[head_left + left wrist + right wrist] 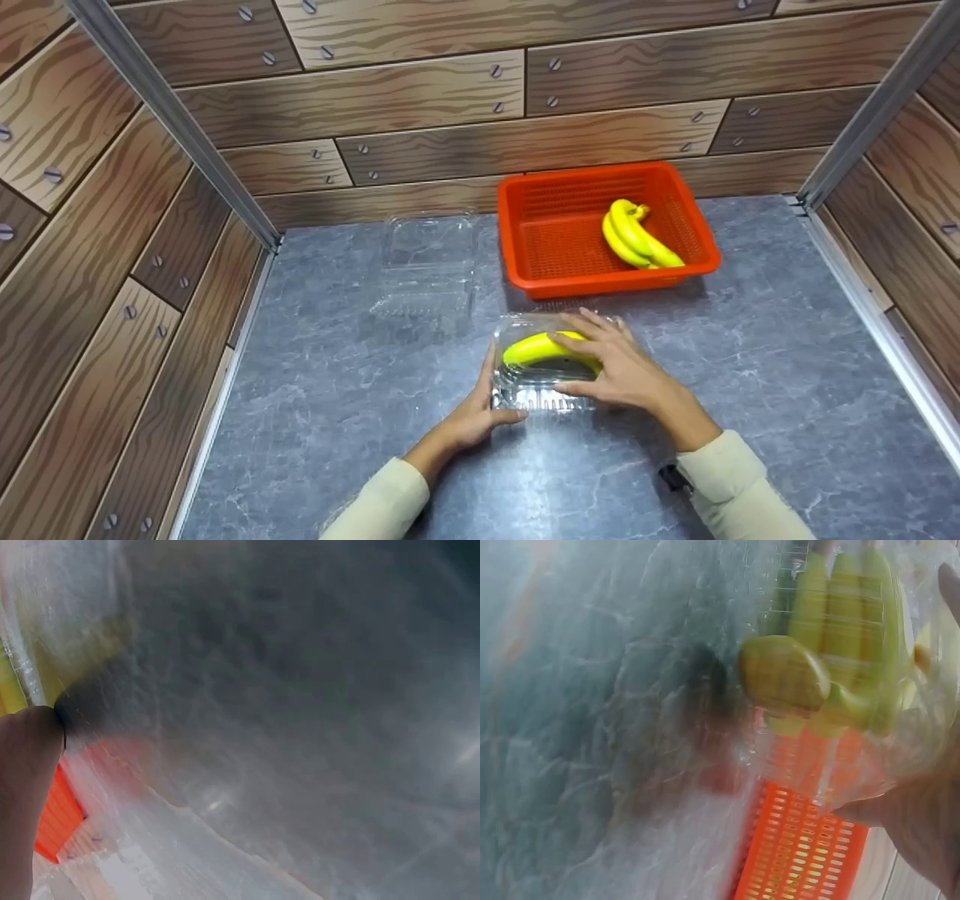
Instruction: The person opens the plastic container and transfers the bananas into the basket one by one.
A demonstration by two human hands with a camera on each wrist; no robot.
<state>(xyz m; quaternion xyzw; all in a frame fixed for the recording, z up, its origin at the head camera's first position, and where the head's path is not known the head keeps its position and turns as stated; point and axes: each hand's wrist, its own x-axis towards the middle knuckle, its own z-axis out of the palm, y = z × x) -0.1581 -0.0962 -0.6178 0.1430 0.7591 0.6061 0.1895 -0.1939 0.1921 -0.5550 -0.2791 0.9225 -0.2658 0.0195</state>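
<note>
A clear plastic clamshell box [541, 399] stands on the grey tabletop with a yellow banana [534, 349] inside. My left hand [471, 418] grips the box's left side, thumb at the front corner. Across the top and right side spreads my right hand [626, 369], which holds the box between thumb and fingers. In the left wrist view only the thumb [26, 772] shows clearly. Through the clear plastic, the right wrist view shows several yellow banana shapes [844, 622] and a rounded yellow-brown thing [784, 675] whose kind I cannot tell.
Behind the box, toward the right, sits an orange plastic basket [592, 286] holding a small bunch of bananas [630, 234]. Another clear clamshell box [427, 274] lies with its lid up at the back left. Wood-patterned walls [420, 94] enclose the tabletop [322, 390].
</note>
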